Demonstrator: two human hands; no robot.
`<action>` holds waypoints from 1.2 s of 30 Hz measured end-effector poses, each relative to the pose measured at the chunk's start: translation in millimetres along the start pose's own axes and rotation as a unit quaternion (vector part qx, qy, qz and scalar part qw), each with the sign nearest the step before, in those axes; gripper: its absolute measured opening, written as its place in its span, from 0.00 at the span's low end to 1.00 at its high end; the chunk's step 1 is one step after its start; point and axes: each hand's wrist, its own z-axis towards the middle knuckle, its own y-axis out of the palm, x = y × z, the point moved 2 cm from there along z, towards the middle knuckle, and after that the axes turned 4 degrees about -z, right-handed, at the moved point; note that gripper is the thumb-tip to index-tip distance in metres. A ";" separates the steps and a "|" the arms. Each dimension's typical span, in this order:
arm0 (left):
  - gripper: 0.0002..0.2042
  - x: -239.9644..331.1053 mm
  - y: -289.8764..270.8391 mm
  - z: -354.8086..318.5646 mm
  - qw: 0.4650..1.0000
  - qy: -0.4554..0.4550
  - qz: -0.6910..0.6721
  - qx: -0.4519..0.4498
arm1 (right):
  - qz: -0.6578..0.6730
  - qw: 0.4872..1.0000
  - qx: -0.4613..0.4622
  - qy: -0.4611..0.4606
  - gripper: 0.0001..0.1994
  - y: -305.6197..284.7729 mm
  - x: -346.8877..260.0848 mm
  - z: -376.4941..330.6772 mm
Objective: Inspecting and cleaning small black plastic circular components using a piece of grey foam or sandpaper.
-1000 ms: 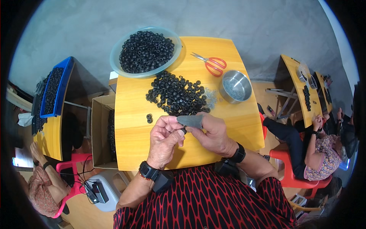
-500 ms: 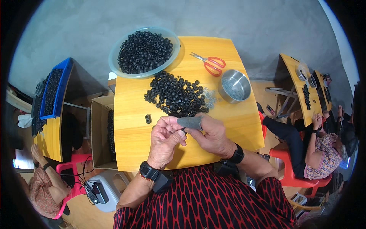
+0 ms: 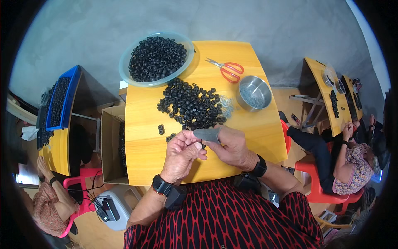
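Close to the table's front edge, my left hand (image 3: 179, 155) is closed, its thumb and fingers pinching a small round black plastic part (image 3: 202, 145). My right hand (image 3: 234, 147) meets it from the other side, fingers also closed at the part. A grey finger cover (image 3: 208, 135) sheathes its index finger and hides some of the pinch. Just beyond both hands lies a heap of similar black parts (image 3: 190, 103). Tiny clear or silvery pieces (image 3: 226, 107) are scattered at the heap's right edge. More of them lie in a round metal bowl (image 3: 263, 88).
A pale blue basin (image 3: 123, 66) full of black parts stands at the far left corner of the yellow table (image 3: 143, 112). Red-handled scissors (image 3: 232, 71) lie at the back. A cardboard box (image 3: 108, 143) stands left of the table. Other people sit at tables on both sides.
The black part shows more clearly between my left fingertips. A few loose parts beside my left hand have come into sight. Both hands stay nearly in place.
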 end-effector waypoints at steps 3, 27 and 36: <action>0.09 -2.7 -2.8 2.7 1.000 -0.004 -0.012 0.000 | -0.022 1.000 -0.013 0.002 0.08 -1.5 1.0 -2.1; 0.12 2.0 -11.0 4.4 0.999 0.031 -0.033 0.017 | 0.107 0.983 -0.073 0.128 0.17 -8.8 -6.9 8.6; 0.14 -3.1 -4.2 10.9 0.998 0.042 -0.023 0.052 | -0.108 0.978 -0.176 -0.028 0.15 -8.6 -13.2 15.2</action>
